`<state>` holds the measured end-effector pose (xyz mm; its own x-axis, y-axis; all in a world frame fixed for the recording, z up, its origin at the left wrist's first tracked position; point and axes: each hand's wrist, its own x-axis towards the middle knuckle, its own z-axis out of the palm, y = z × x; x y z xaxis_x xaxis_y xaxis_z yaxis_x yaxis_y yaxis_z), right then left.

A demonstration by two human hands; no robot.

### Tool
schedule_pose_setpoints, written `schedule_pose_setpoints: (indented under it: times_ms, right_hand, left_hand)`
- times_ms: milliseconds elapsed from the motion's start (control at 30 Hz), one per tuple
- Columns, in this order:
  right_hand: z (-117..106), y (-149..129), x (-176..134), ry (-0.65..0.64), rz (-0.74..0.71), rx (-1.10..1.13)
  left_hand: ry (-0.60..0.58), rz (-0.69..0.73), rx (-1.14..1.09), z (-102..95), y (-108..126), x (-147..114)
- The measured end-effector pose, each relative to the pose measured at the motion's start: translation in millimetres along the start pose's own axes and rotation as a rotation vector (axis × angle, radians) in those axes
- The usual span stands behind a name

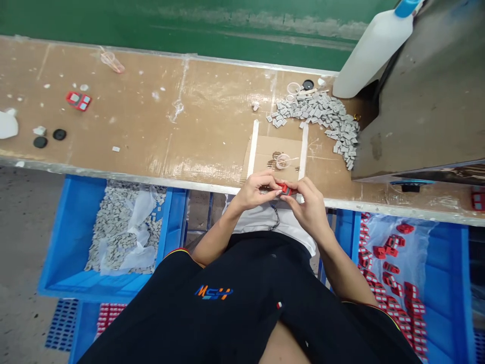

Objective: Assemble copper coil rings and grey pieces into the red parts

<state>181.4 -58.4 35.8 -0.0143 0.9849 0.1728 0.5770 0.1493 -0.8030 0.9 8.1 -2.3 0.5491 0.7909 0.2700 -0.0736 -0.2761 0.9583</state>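
A brown-covered bench (212, 126) runs in front of you, backed by a green panel (189, 20). Your red-and-grey piece (285, 189) is at the bench's near edge, with the fingertips of your left hand (257, 190) and right hand (307, 198) clamped on it from either side. Just beyond lies a cardboard patch (265, 146) between white strips, then a heap of grey pieces (322, 111). To your right, a metal box (424, 101) limits sideways reach; leftward, the bench stretches wide. Below its edge, blue bins (447, 263) flank you.

Two hands (254, 191) (308, 202) — three black discs (40, 142) (59, 134) (308, 85), one tall bottle (373, 55)
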Motion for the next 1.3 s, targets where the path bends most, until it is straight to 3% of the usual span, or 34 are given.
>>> schedule_pose_setpoints:
  times_ms: [267, 467, 633, 1000, 1133, 1200, 1300]
  right_hand:
    - [14.7, 13.8, -8.4, 0.116, 0.150, 0.411]
    - [1.8, 8.3, -5.7, 0.103, -0.001, 0.049]
    - [-2.4, 7.7, -0.5, 0.039, -0.099, 0.027]
    - [-0.3, 14.2, -3.2, -0.034, -0.169, 0.069]
    - [-40.9, 18.6, -37.0, -0.003, -0.125, 0.016]
    - [-79.6, 37.8, -59.6, 0.178, -0.050, -0.109]
    - [-156.0, 87.2, -83.7, 0.572, 0.142, -0.391]
  left_hand:
    - [-0.026, -0.082, -0.055, 4.7, -0.7, 3.3]
    - [-0.079, -0.005, 0.099, 0.4, -0.4, 4.4]
    - [-0.109, -0.004, 0.073, 0.5, -3.1, 3.7]
    - [-0.142, 0.048, 0.163, -3.3, 2.3, 4.0]
    - [-0.153, -0.091, 0.018, -3.0, 10.7, 3.1]
    - [-0.121, -0.177, -0.036, -3.3, 11.5, 5.4]
    - [-0.137, -0.232, -0.006, -2.3, 11.7, 10.8]
